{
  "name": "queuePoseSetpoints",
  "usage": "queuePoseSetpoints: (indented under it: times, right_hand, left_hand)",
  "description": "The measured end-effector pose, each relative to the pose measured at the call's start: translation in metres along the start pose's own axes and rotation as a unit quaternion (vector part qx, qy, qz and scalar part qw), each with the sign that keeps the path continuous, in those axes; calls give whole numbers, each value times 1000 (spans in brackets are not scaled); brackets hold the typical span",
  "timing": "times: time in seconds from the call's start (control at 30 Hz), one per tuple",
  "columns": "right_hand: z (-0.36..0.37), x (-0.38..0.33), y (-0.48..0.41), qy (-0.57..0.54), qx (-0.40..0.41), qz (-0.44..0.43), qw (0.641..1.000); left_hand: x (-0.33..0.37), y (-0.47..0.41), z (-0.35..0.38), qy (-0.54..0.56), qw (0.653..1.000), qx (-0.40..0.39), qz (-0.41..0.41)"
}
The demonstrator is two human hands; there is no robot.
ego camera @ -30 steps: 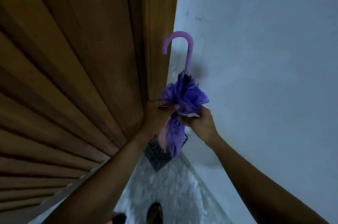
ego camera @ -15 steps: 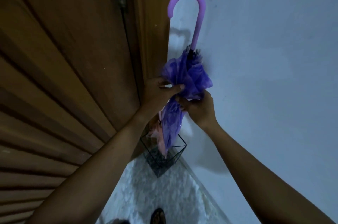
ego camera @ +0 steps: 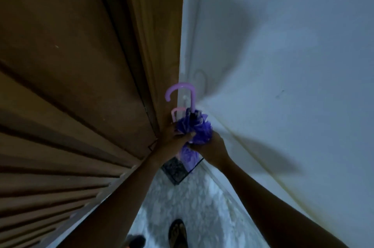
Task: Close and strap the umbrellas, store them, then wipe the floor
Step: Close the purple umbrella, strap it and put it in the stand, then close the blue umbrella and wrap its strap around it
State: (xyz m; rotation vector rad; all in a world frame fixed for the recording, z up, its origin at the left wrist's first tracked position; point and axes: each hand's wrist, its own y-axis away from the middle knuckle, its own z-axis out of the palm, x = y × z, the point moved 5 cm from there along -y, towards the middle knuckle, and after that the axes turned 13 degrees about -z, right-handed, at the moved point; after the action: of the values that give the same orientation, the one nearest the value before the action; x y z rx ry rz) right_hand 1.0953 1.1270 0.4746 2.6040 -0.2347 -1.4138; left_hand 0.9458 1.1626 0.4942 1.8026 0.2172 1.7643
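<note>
Umbrella [ego camera: 194, 129], purple and bunched, stands upright, its hooked handle on top, in the corner where the wooden door [ego camera: 81, 65] meets the pale wall [ego camera: 283, 65]. Its lower part drops behind the hands toward the stand [ego camera: 177, 172]; its tip is hidden. The mottled floor [ego camera: 192, 203] is blurred and dim. The left hand [ego camera: 172, 139] curls its fingers round the folds from the door side; the right hand [ego camera: 211, 146] wraps its fingers round them from the wall side. The pink umbrella [ego camera: 176, 112] shows only its hook. A sandal [ego camera: 178, 231] is cut off below.
</note>
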Motion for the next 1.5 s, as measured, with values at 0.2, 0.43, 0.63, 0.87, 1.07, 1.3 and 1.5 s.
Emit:
queuePoseSetpoints:
  times: [0.2, 0.43, 0.63, 0.87, 1.07, 1.3, 1.5]
  right_hand:
    - [44, 78, -23, -26, 64, 49, 996]
    - [35, 84, -26, 5, 101, -4, 995]
    - [47, 91, -43, 17, 70, 72, 995]
    - [63, 96, -41, 72, 60, 115, 989]
    - [52, 88, -23, 71, 65, 127, 987]
    - [55, 46, 53, 67, 37, 98, 992]
    - [84, -8, 161, 56, -100, 20, 993]
  left_hand:
    - [-95, -75, 3, -54, 997, 8, -55]
    - [-102, -87, -3, -82, 996, 11, -15]
    - [-110, -105, -1, -111, 993, 20, -28]
    - [-131, -115, -7, -238, 968, 70, -21]
    - [-119, -90, -14, -230, 964, 131, 7]
    - [-110, 11, -27, -192, 965, 169, -63]
    - [-166, 180, -46, -146, 944, 225, -190]
